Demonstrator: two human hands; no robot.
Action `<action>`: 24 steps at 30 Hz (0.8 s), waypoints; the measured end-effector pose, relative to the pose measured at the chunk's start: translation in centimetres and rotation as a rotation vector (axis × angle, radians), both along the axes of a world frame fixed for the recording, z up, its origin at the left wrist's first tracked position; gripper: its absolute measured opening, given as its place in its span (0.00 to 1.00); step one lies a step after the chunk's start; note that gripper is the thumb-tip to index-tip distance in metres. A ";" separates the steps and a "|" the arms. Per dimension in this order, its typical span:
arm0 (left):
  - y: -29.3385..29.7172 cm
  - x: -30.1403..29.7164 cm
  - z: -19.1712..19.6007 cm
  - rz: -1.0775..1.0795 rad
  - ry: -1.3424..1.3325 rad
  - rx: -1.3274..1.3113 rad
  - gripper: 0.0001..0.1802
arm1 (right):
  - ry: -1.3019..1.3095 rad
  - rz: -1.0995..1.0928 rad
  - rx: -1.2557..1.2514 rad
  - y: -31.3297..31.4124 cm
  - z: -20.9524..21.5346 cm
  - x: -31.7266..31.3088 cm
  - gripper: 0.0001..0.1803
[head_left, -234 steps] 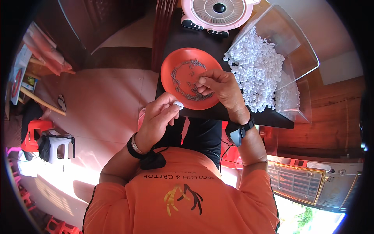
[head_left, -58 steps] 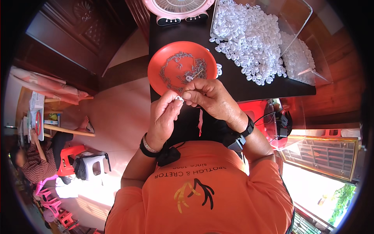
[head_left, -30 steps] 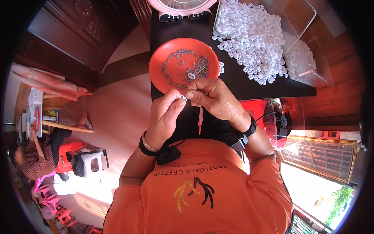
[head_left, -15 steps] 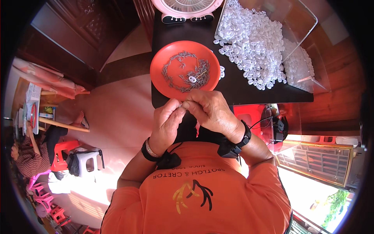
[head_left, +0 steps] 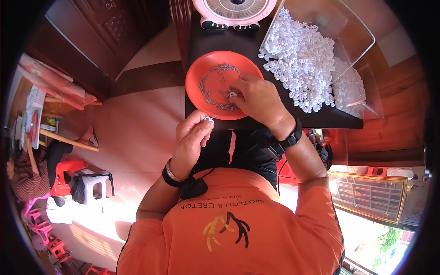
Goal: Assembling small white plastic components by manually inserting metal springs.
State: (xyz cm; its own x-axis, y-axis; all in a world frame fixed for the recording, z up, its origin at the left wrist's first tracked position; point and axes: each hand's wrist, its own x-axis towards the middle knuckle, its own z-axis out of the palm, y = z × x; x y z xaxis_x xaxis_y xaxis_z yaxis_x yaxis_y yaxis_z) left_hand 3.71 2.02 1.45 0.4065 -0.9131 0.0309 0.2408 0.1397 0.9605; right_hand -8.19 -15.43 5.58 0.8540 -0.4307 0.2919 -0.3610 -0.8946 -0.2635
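Observation:
My left hand [head_left: 190, 137] is closed just in front of the plate's near rim. Between its thumb and forefinger it grips a small white plastic piece with holes [head_left: 209, 120]. Over the right part of an orange plate [head_left: 195, 64], my right hand [head_left: 263, 101] reaches in with its fingers drawn together among small grey pins [head_left: 227, 107]. Another white piece [head_left: 233, 93] shows at its fingertips, partly covered. Whether a pin is between those fingers is hidden. More grey pins lie in a loose ring on the plate.
A large heap of white plastic pieces [head_left: 302, 59] spreads over the dark table [head_left: 211, 41], beside a clear upright panel [head_left: 355, 34]. A pink fan [head_left: 236, 13] stands at the far edge. Off to the left, another person [head_left: 30, 176] sits near a red stool [head_left: 68, 176].
My hands were together at the plate's near edge. Now they are apart: the right has moved forward into the plate, while the left stays close by, its white piece now showing.

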 end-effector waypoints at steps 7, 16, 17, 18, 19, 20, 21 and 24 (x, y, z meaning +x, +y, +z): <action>0.2 0.2 0.1 -0.016 -0.027 -0.005 0.11 | -0.020 -0.003 0.010 -1.0 -1.3 0.7 0.10; -1.2 -0.2 0.6 0.031 0.025 -0.026 0.09 | -0.382 0.046 1.343 -0.7 0.0 -0.6 0.08; -1.4 -0.2 0.7 0.032 0.020 -0.017 0.09 | -0.391 0.044 1.404 -0.2 0.2 -0.8 0.08; -1.5 -0.4 0.8 0.030 0.016 -0.014 0.09 | -0.407 0.052 1.448 0.3 0.3 -0.9 0.08; -1.6 -0.6 0.9 0.038 0.015 -0.010 0.09 | -0.412 0.052 1.451 0.6 0.3 -1.1 0.08; -1.7 -0.7 1.0 0.046 0.014 -0.005 0.09 | -0.415 0.064 1.503 1.0 0.3 -1.2 0.09; -1.8 -0.9 1.1 0.041 0.010 -0.003 0.09 | -0.420 0.075 1.554 1.2 0.3 -1.3 0.10; -1.9 -1.2 1.2 0.042 0.006 -0.024 0.09 | -0.435 0.075 1.543 1.9 0.1 -1.6 0.10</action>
